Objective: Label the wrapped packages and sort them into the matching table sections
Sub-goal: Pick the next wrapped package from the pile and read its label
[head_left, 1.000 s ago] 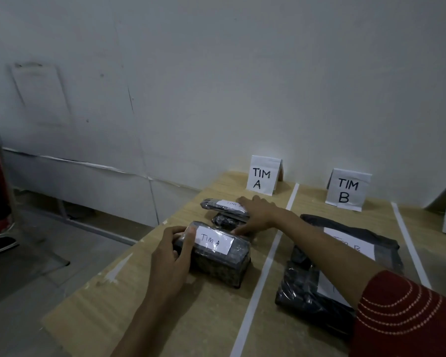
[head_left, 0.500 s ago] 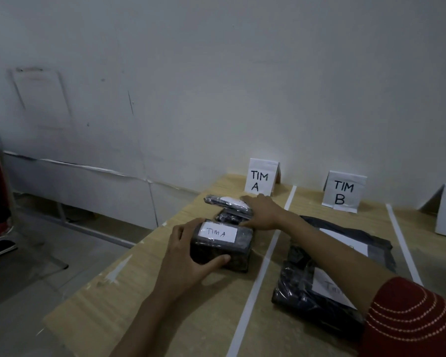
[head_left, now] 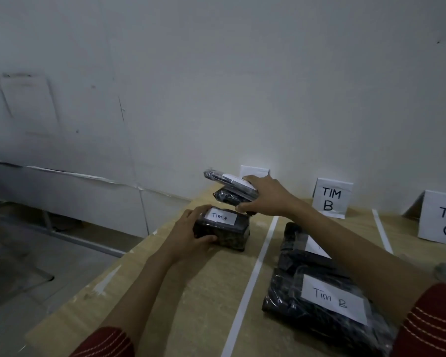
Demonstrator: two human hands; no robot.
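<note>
Black "TIM A" package (head_left: 222, 229) in left grip (head_left: 188, 235); right grip (head_left: 265, 197) holds flat package (head_left: 229, 181).

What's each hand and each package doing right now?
TIM A box, sitting on the table.
Left hand, grips the TIM A box.
Flat packages, two stacked, tilted.
Right hand, grips that stack.
TIM B packages, lying flat in their section.
TIM B sign, standing upright.

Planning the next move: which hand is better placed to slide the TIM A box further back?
Probably left: the left hand grips the TIM A box on the table; the right hand is occupied holding a flat package.
</note>
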